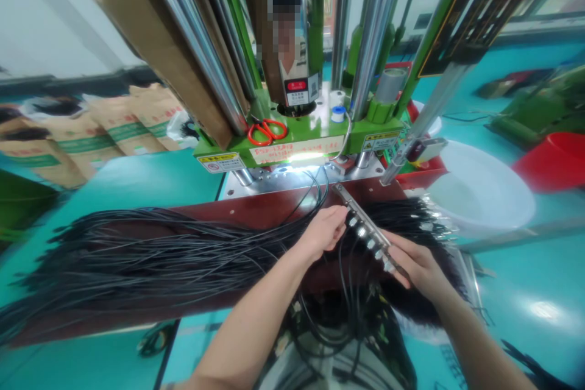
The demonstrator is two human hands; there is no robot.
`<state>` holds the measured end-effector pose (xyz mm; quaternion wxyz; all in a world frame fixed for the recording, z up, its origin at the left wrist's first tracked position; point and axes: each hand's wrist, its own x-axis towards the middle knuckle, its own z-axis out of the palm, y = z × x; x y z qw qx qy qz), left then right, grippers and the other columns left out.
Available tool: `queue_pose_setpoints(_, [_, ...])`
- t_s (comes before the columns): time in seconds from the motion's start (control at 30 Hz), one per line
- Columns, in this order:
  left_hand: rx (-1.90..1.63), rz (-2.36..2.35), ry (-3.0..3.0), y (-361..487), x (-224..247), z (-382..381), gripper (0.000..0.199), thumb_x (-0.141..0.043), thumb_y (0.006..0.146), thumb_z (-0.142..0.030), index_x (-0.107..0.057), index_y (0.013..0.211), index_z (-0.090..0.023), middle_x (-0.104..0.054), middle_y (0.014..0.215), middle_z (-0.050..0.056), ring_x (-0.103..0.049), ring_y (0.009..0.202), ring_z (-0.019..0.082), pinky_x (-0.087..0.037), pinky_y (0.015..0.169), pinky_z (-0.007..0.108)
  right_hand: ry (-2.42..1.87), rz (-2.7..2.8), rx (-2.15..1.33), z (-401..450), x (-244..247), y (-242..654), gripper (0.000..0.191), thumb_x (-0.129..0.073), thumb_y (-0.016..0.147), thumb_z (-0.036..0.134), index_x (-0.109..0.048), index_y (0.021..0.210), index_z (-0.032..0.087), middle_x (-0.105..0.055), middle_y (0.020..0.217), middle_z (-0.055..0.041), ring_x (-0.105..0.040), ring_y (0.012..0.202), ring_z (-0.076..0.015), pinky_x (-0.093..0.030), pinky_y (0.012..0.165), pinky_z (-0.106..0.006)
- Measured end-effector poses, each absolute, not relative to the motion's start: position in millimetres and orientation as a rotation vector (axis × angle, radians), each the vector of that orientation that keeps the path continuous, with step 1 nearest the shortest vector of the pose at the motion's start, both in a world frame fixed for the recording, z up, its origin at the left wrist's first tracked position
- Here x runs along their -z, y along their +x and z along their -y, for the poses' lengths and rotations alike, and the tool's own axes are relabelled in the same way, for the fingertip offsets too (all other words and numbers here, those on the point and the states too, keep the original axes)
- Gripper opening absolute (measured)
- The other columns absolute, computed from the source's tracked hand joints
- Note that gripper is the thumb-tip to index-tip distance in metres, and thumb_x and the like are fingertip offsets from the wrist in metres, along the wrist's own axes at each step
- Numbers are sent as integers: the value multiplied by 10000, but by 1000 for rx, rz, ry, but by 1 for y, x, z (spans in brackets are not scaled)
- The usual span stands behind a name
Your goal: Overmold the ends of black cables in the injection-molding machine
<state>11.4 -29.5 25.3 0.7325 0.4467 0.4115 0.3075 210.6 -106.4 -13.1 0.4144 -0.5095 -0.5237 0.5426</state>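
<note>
My right hand (414, 262) grips the near end of a narrow metal bar (365, 219), which slants away toward the machine. Several silvery plug ends sit along the bar's left side, and black cables (350, 286) hang from them toward my lap. Close to the bar's far half, my left hand (325, 228) has its fingers pinched together; what they hold is hidden. A thick spread of black cables (150, 250) lies to the left on the dark red board (201, 213), and more cables with metal ends (429, 219) lie to the right.
Ahead stands a green press (315, 134) with steel columns; orange-handled scissors (267, 132) and a small blue-and-white spool (338, 113) rest on it. A white basin (484, 189) and a red bucket (555, 161) are at right. Paper sacks (109, 128) stand at left.
</note>
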Motion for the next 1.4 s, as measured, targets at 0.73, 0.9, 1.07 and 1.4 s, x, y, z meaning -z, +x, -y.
queue_pose_setpoints(0.73, [-670,-1186,1905,-4,-34,48,303,-445,813,-408,-505,1030,-204,-556,1005,46,-555,739,131,-454,702,281,-1616,1825,-1579,25,-53,274,626,-638,701,488,-495,1206,147,-485,543,33,-340,346,-47,-198,309,-168])
queue_pose_setpoints(0.9, [-591,-1190,2047,-24,-47,58,204,-458,815,-347,-575,922,-218,-603,805,-12,-530,661,117,-408,635,239,-1652,2110,-1629,-23,-66,258,579,-614,693,444,-541,1160,109,-551,537,1,-365,328,-65,-233,328,-194])
queue_pose_setpoints(1.07, [-758,-1165,1983,-42,-51,50,202,-453,825,-339,-600,878,-210,-610,745,-15,-511,630,108,-390,607,215,-1470,2482,-1482,-63,-62,221,313,-563,726,369,-629,885,108,-617,667,-47,-526,502,-129,-377,473,-228])
queue_pose_setpoints(1.4, [-680,-1585,1934,-86,-26,-4,214,-484,777,-345,-606,723,-178,-635,745,37,-556,698,164,-394,669,264,-1200,2629,-1143,-82,-33,190,209,-552,702,297,-691,783,164,-583,854,-48,-562,797,-194,-416,714,-266])
